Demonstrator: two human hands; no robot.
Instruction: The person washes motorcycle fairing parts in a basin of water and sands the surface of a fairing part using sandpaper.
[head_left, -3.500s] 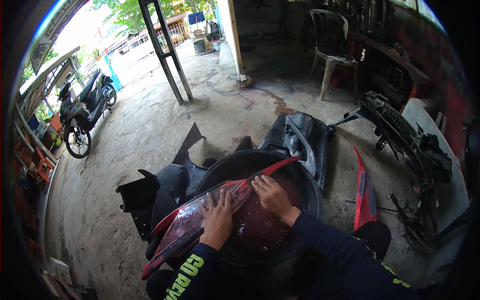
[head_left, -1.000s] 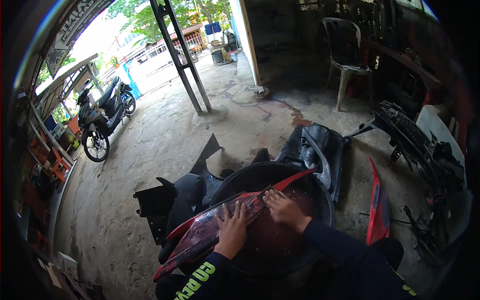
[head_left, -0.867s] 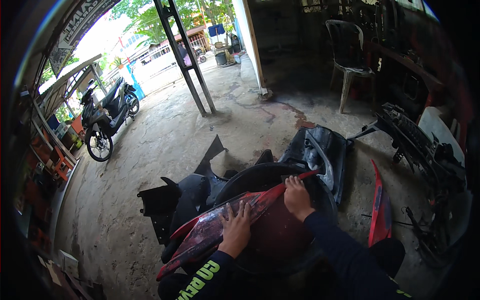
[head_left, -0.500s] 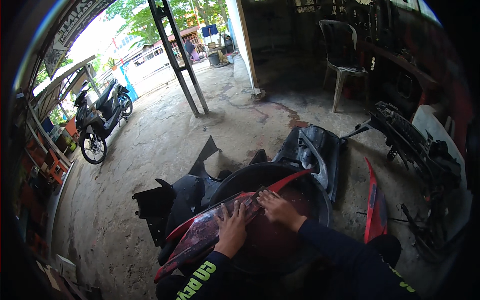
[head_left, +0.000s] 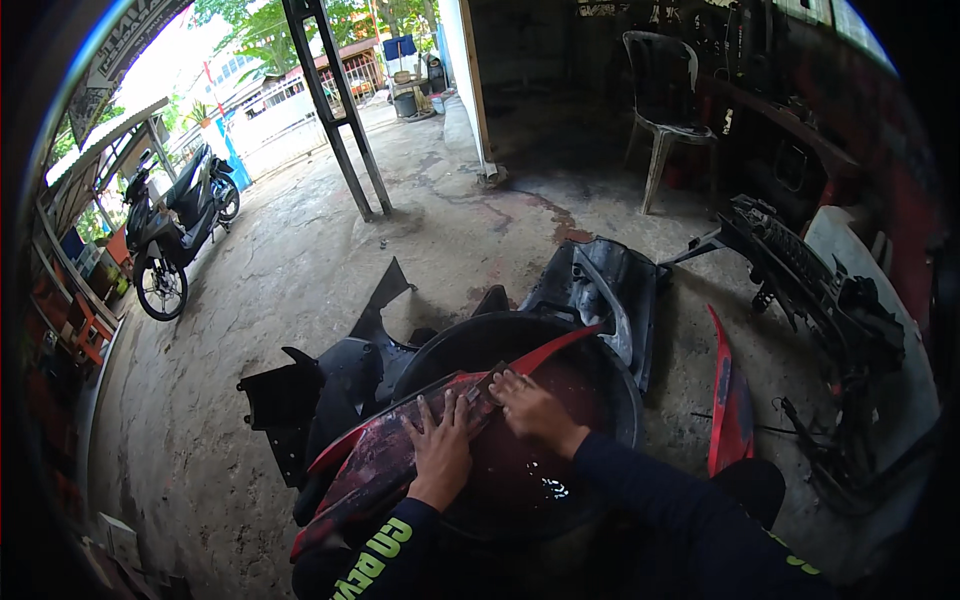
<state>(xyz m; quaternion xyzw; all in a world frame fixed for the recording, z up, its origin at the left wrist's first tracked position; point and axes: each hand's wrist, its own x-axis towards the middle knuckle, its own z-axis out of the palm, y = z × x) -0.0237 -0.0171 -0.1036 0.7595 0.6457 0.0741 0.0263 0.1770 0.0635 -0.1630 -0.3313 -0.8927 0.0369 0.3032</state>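
Note:
A long red motorcycle fairing panel, with dull dark and greyish patches, lies slanted across a round black tub. My left hand rests on the panel's middle with its fingers spread. Farther up the panel, my right hand presses a small dark piece of sandpaper against the surface; its fingertips cover part of the piece. Reddish liquid shows inside the tub, with bright glints below my right wrist. The panel's narrow red tip reaches over the tub toward the far right.
Black plastic body parts lie left of the tub, and a dark grey one behind it. Another red panel stands at right, near a black frame piece. Farther off are a post, a scooter and a chair.
The whole view has shifted, so everything sits farther left in the picture. Both hands keep nearly the same places on the panel. White glints now show in the tub's liquid.

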